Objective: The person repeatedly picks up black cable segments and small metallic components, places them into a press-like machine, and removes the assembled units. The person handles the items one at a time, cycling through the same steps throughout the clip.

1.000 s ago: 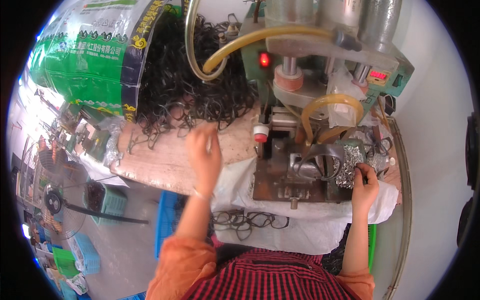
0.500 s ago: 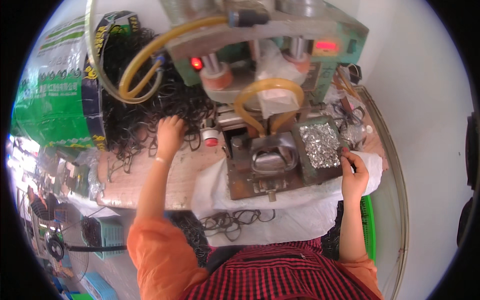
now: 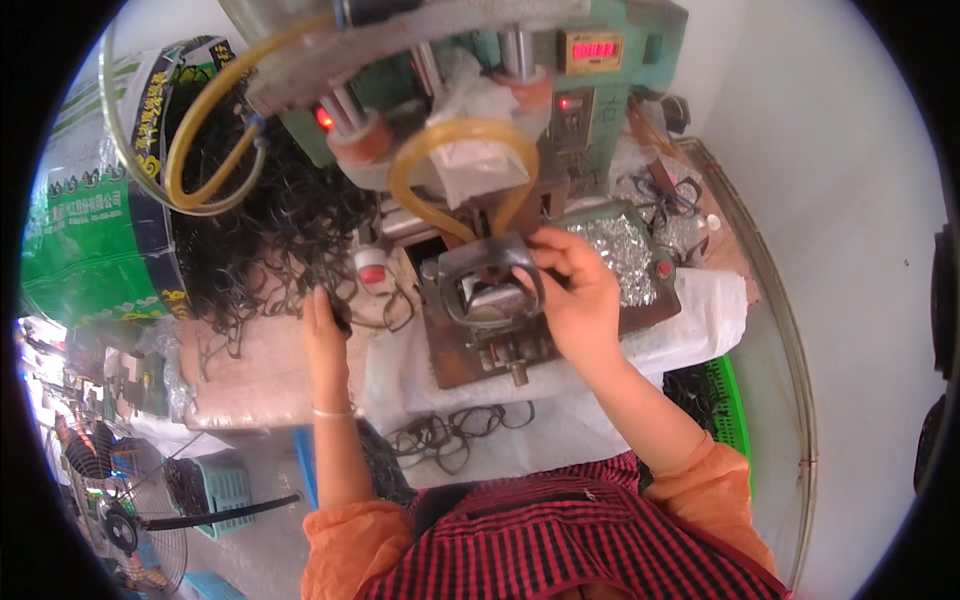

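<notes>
Eyeglass frame [image 3: 490, 322], dark, is sitting on press fixture [image 3: 452, 350], prob. bracing it while R hand [image 3: 582, 302] is touching its rim, grip unclear. L hand [image 3: 325, 332], hold unclear, is hovering by frame pile [image 3: 240, 262]. Metal-bit tray [image 3: 661, 299] is lying alongside, prob. for quick access.

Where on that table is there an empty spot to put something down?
The bare wood between the left hand, the pile of black frames and the table's front edge looks roomiest. A smaller patch of white sheet shows right of the tray of silvery bits. It's crowded around the pile itself and at the press, where the right hand is.
</notes>
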Tool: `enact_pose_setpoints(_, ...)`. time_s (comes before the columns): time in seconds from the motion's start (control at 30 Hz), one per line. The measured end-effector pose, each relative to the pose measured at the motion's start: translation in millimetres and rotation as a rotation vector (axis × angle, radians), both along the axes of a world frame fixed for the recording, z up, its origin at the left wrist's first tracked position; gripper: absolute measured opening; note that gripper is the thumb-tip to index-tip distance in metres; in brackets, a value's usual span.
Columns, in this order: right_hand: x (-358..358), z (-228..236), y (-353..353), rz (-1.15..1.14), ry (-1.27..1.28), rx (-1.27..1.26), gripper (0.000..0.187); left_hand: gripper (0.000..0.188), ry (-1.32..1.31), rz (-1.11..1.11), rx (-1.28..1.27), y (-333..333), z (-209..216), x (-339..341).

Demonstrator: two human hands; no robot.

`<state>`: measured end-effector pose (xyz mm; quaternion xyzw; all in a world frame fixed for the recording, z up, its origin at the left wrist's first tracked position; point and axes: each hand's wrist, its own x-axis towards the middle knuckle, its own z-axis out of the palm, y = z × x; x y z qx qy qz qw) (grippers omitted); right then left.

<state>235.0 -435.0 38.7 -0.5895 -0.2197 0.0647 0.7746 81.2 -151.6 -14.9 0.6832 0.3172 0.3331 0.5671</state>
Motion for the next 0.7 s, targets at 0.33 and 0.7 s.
enact_pose_setpoints(0.33,2,34,3,0.285,0.338,0.179,0.048,0.015,-0.391,-0.119,0.342,-116,57,-29)
enact_pose_setpoints(0.7,27,65,-67,0.28,-0.508,-0.386,0.046,0.031,-0.469,-0.063,0.45,-131,79,7)
